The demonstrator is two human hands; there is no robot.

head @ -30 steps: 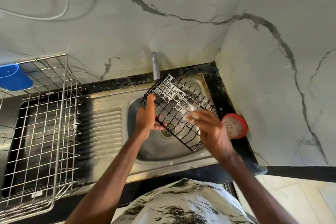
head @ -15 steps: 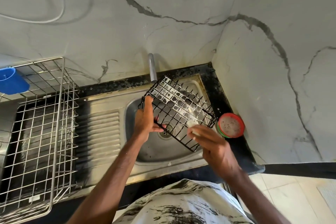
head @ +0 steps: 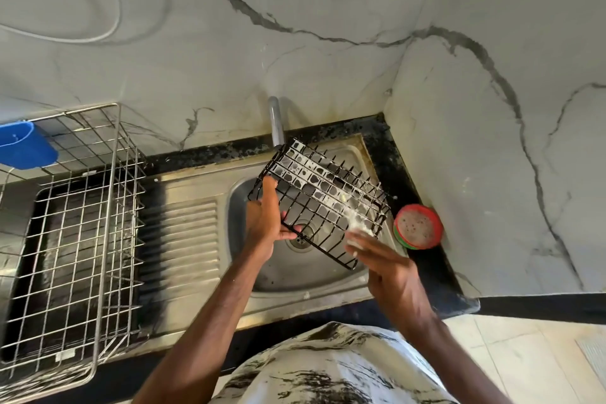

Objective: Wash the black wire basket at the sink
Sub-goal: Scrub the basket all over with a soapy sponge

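Your left hand (head: 265, 216) grips the soapy basket (head: 323, 193) by its 9 o'clock edge, tilted over the sink (head: 295, 285), while your right hand (head: 390, 272) pinches a scrubber (head: 355, 236) against its 5 o'clock corner. Slick wires could slip that one-sided grip, or a hard stroke could knock the red tub (head: 418, 226) at 3 o'clock.
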